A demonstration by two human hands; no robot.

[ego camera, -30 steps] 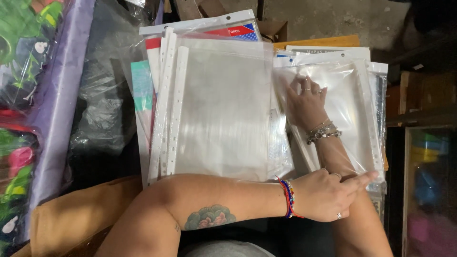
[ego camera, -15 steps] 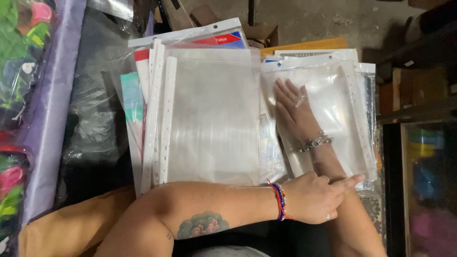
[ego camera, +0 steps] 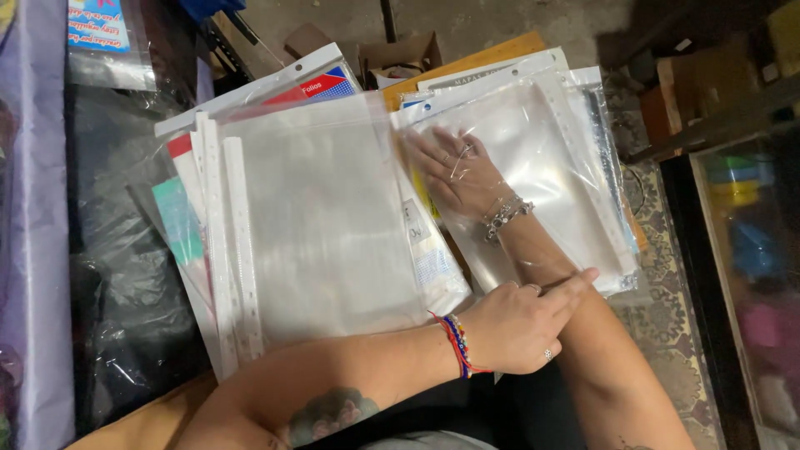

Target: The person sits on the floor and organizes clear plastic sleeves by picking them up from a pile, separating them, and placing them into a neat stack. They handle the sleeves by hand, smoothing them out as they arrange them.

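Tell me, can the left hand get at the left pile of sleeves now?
Probably yes. The left hand seems to hold the edge of the right sleeve, but its forearm lies across the left pile, and nothing covers that pile. It would only have to let go.

One camera sits on my head, looking steeply down and close at the plastic sleeves [ego camera: 333,225] before me.

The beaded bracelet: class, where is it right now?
In the head view, the beaded bracelet sits low and centre on the left wrist, which crosses the body just below the left stack of clear sleeves.
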